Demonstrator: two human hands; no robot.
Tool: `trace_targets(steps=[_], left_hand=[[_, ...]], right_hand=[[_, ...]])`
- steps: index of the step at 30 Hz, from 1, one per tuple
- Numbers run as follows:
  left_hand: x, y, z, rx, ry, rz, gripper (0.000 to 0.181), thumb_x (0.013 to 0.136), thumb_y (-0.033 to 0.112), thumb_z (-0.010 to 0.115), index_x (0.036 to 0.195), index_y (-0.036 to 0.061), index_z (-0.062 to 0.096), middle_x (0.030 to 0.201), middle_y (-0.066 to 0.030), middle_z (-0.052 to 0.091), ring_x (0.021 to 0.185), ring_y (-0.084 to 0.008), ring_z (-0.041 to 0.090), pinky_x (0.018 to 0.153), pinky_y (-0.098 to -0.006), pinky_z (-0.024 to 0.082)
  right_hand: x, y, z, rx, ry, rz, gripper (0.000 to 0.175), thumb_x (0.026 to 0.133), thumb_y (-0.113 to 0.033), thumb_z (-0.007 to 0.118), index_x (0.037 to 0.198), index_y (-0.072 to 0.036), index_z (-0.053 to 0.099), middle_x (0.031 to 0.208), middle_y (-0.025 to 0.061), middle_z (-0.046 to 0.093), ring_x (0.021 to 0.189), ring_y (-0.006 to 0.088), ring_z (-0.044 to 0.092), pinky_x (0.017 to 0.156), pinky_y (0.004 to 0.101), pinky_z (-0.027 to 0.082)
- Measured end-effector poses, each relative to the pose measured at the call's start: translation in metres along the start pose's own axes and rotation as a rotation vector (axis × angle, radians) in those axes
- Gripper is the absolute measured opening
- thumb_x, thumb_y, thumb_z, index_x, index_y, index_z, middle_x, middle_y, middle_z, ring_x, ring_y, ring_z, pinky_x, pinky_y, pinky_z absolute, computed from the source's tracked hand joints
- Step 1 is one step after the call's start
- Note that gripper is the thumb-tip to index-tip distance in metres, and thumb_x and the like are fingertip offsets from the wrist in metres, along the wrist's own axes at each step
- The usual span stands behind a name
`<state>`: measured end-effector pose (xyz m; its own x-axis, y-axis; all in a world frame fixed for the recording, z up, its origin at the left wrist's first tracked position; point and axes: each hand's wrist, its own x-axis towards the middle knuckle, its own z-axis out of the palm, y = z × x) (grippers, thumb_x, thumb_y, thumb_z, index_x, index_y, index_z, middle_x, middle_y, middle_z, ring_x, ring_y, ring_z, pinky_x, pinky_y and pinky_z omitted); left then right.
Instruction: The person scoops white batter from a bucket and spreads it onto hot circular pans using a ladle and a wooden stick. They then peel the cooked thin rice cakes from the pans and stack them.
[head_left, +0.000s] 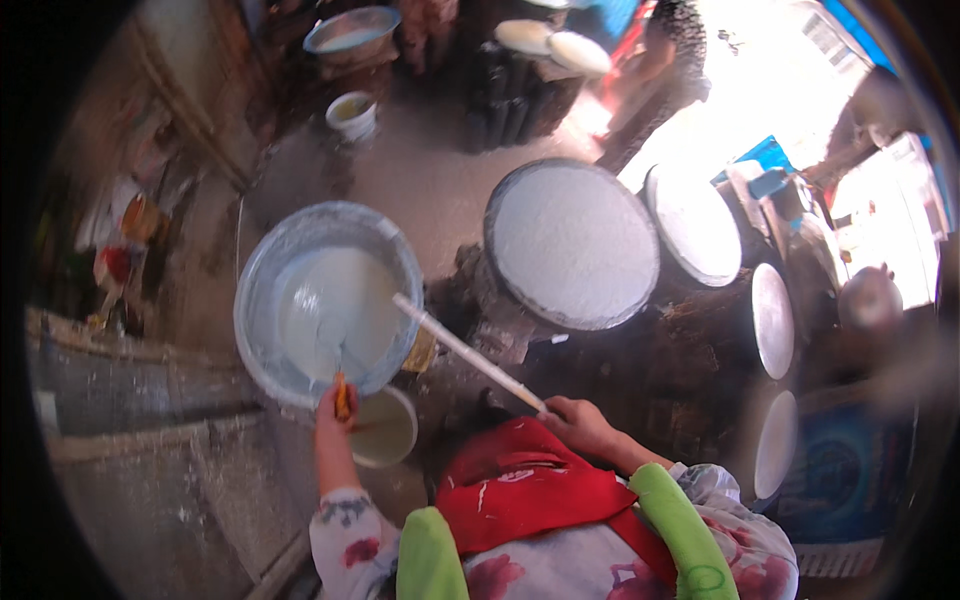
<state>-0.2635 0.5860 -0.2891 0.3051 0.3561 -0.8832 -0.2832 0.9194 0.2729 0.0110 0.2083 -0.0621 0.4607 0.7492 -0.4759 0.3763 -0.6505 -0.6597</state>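
A large metal basin (255, 300) before me on the left contains a milky white liquid (315, 292). My left hand (337, 409), at its near rim, grips the orange handle (342, 397) of a utensil, whose far end dips into the liquid; its shape there is unclear. My right hand (577, 426) holds a long, pale stick (472, 356) near its lower end. That stick slants up to the left, its tip over the basin's right rim. Right of the basin stands a wide round pan (574, 244) with a white, slightly rough top and a dark rim.
A bucket (384, 431) of cloudy liquid sits under the basin's near edge. Pale round discs (694, 225) stand along the right. At the back are a small white bucket (352, 115) and another basin (352, 34). Boards (150, 442) lie at left.
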Motion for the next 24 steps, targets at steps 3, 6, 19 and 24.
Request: trace_targets(steps=[3,6,19,24], left_hand=[[-0.008,-0.005,0.023,0.182,-0.003,0.076,0.023,0.091,0.028,0.056,0.084,0.0052,0.056,0.058,0.0006,0.051,0.045,-0.0112,0.047,0.038,-0.0232,0.038],[-0.009,-0.003,0.021,0.387,0.012,-0.005,0.019,0.09,0.022,0.056,0.081,0.0055,0.052,0.056,0.0003,0.049,0.044,-0.0125,0.047,0.04,-0.0264,0.041],[-0.001,0.04,0.154,2.114,0.428,0.827,0.027,0.086,0.02,0.057,0.103,0.0001,0.053,0.09,-0.0212,0.065,0.084,-0.0377,0.063,0.075,-0.0461,0.049],[0.022,0.039,0.125,2.31,0.251,0.818,0.028,0.087,0.022,0.056,0.107,0.0026,0.049,0.09,-0.0219,0.064,0.081,-0.0376,0.064,0.072,-0.0466,0.05]], right_hand=[[0.004,0.012,0.014,0.119,0.009,0.151,0.034,0.091,-0.035,0.055,0.103,-0.004,0.062,0.082,0.0184,0.064,0.077,0.033,0.063,0.069,0.0397,0.049],[0.008,0.043,0.027,0.177,0.069,0.108,0.032,0.092,-0.032,0.054,0.101,-0.002,0.062,0.076,0.0174,0.063,0.069,0.0308,0.062,0.064,0.0375,0.048],[0.067,0.087,0.006,0.134,-0.027,0.065,0.03,0.094,-0.029,0.049,0.101,-0.003,0.062,0.073,0.0203,0.059,0.07,0.0355,0.061,0.062,0.0401,0.046],[0.066,0.108,0.015,0.081,-0.01,-0.015,0.024,0.093,-0.025,0.05,0.098,-0.003,0.061,0.075,0.0221,0.059,0.073,0.0398,0.06,0.062,0.0438,0.046]])
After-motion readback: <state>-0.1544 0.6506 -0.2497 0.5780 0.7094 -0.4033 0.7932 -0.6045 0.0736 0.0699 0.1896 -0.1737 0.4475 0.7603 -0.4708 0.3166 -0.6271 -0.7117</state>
